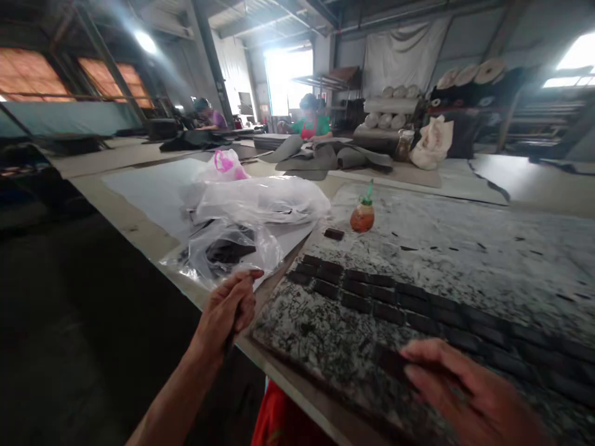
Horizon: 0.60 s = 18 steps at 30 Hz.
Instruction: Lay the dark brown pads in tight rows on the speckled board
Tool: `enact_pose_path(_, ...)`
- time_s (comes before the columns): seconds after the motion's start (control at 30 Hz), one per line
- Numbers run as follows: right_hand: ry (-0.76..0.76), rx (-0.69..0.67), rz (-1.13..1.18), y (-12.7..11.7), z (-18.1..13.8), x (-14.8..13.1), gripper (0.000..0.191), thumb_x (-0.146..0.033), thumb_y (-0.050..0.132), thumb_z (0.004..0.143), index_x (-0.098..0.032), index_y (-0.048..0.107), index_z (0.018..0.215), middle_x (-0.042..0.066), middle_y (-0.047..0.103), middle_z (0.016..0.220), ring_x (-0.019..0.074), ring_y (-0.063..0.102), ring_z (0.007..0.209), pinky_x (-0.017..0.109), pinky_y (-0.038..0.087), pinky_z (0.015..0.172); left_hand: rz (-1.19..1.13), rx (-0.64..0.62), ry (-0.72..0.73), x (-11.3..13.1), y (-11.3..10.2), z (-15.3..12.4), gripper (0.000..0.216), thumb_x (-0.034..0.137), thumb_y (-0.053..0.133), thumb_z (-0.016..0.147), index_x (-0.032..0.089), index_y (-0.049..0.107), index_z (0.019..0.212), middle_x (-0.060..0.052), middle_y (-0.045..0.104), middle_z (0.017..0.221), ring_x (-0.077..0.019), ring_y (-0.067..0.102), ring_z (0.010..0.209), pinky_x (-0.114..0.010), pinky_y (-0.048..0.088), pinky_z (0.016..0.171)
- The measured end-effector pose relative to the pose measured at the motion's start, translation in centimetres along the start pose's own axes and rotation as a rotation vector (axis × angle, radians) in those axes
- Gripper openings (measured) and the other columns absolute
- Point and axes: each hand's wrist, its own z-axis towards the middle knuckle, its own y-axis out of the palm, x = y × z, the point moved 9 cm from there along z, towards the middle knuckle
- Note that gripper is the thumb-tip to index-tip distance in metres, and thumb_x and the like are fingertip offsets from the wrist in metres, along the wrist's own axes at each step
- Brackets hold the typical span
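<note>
My left hand (229,310) hangs over the near table edge with its fingers curled around a thin dark tool that I cannot name. My right hand (458,387) is low at the right, blurred, its fingers pinching a dark rectangular piece (390,362) against the speckled work board (320,334). Two rows of several dark rectangular pieces (372,297) lie across the board just beyond both hands. One loose dark piece (333,234) sits farther back.
Crumpled clear plastic bags (246,217) lie left of the board, one with dark pieces inside. A small orange bottle with a green straw (362,215) stands behind the rows. Two people (309,121) work at far tables among fabric rolls (390,105). Dark floor lies to the left.
</note>
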Motion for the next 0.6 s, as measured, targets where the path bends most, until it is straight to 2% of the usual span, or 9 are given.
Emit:
enact_pose_path(0.1, 0.027, -0.076, 0.132, 4.0, 4.2, -3.0, 0.021, -0.037, 0.048, 0.085, -0.022, 0.061, 0.091, 0.001, 0.065, 0.078, 0.0152, 0.063, 0.066, 0.019, 0.050, 0.057, -0.116, 0.068, 0.003, -1.4, -1.5, -0.7, 0.021, 0.032, 0.057, 0.081, 0.017, 0.058, 0.096, 0.010, 0.035, 0.049, 0.0000, 0.026, 0.032, -0.012, 0.022, 0.032)
enact_pose_path(0.2, 0.034, -0.082, 0.145, 7.6, 7.8, -5.0, 0.017, -0.030, 0.049, 0.083, -0.020, 0.060, 0.089, 0.000, 0.064, 0.076, 0.0140, 0.060, 0.061, 0.022, 0.047, 0.058, -0.201, 0.097, 0.010, -2.4, -1.8, -0.5, 0.020, 0.032, 0.058, 0.081, 0.017, 0.059, 0.094, 0.010, 0.036, 0.048, -0.0005, 0.028, 0.033, -0.012, 0.023, 0.033)
enact_pose_path(0.3, 0.010, -0.089, 0.093, 10.3, 9.9, -6.1, 0.015, -0.027, 0.048, 0.082, -0.019, 0.060, 0.086, -0.001, 0.064, 0.075, 0.0130, 0.059, 0.059, 0.021, 0.046, 0.055, -0.263, 0.090, -0.006, -3.1, -1.8, -0.2, 0.019, 0.031, 0.059, 0.080, 0.016, 0.060, 0.092, 0.010, 0.037, 0.046, -0.0009, 0.028, 0.033, -0.012, 0.023, 0.033)
enact_pose_path(0.4, -0.011, -0.081, 0.015, 11.6, 10.8, -6.6, 0.014, -0.026, 0.048, 0.083, -0.019, 0.060, 0.085, 0.000, 0.065, 0.079, 0.0144, 0.060, 0.066, 0.021, 0.045, 0.057, -0.316, 0.071, -0.039, -3.5, -1.9, -0.2, 0.019, 0.031, 0.060, 0.079, 0.017, 0.059, 0.093, 0.010, 0.036, 0.045, -0.0016, 0.027, 0.032, -0.013, 0.022, 0.032)
enact_pose_path(0.6, -0.021, -0.055, -0.175, 12.6, 11.7, -7.4, 0.013, -0.020, 0.048, 0.084, -0.018, 0.061, 0.083, 0.003, 0.066, 0.082, 0.0185, 0.060, 0.076, 0.026, 0.042, 0.065, -0.420, 0.037, -0.104, -4.0, -2.2, -0.1, 0.017, 0.030, 0.058, 0.081, 0.018, 0.059, 0.091, 0.010, 0.033, 0.046, -0.0015, 0.024, 0.031, -0.013, 0.021, 0.031)
